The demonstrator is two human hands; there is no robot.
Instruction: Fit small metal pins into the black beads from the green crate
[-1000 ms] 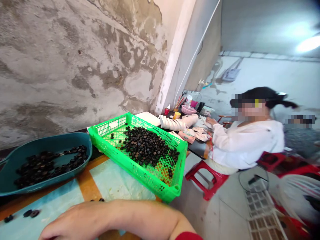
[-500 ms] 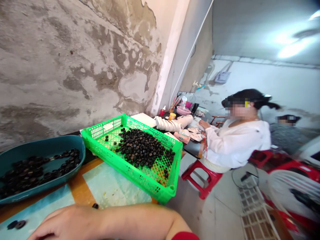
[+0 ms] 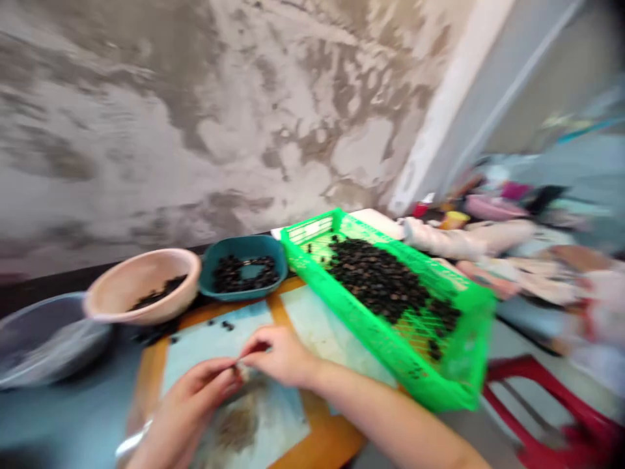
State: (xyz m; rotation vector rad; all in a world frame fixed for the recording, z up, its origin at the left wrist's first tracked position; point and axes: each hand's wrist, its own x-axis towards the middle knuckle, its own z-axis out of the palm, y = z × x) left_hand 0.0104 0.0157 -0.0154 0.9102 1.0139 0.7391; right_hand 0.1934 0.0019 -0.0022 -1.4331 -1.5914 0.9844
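Observation:
My left hand and my right hand meet over a light blue sheet on the table. Thumb and fingers of both are pinched together at one spot. Something small and dark seems to be between the fingertips, too blurred to name. Brown dust or crumbs lie on the sheet below them. A few small dark round pieces rest on the sheet just beyond my hands.
Behind my hands stand a teal basin and a peach bowl, both holding dark pieces. A green crate with many more is at right, a grey basin at left. A red stool and a person's sleeve are further right.
The view has swung left and down, bringing both hands, the peach bowl and the grey basin into sight. My right hand, earlier low at the frame's edge, now meets my left.

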